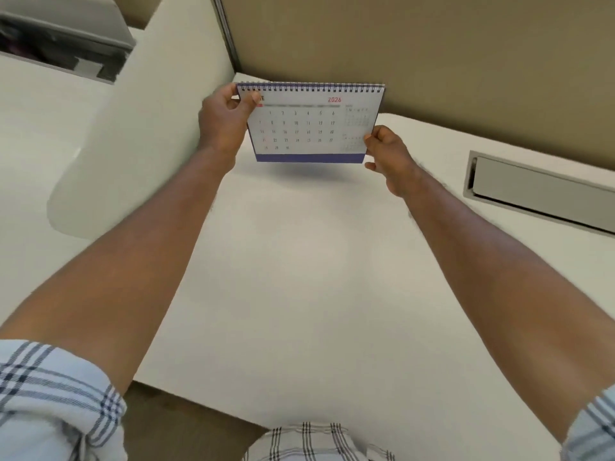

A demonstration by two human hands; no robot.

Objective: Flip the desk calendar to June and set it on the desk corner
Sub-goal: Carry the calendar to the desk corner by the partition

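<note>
The spiral-bound desk calendar (306, 128) hangs above the far part of the white desk (299, 277), casting a shadow below it. Its open page shows "2026", a month name ending in "E" and dates 1 to 30, over a purple base strip. My left hand (223, 123) pinches its upper left corner, thumb over the start of the month name. My right hand (387, 156) grips its lower right edge. The desk's far corner (246, 78) lies just behind the calendar, where two partitions meet.
A beige partition wall (432, 44) runs along the back. A white divider panel (149, 121) stands on the left. A grey cable-tray slot (539, 191) is set into the desk at right. A grey device (63, 38) sits at the top left.
</note>
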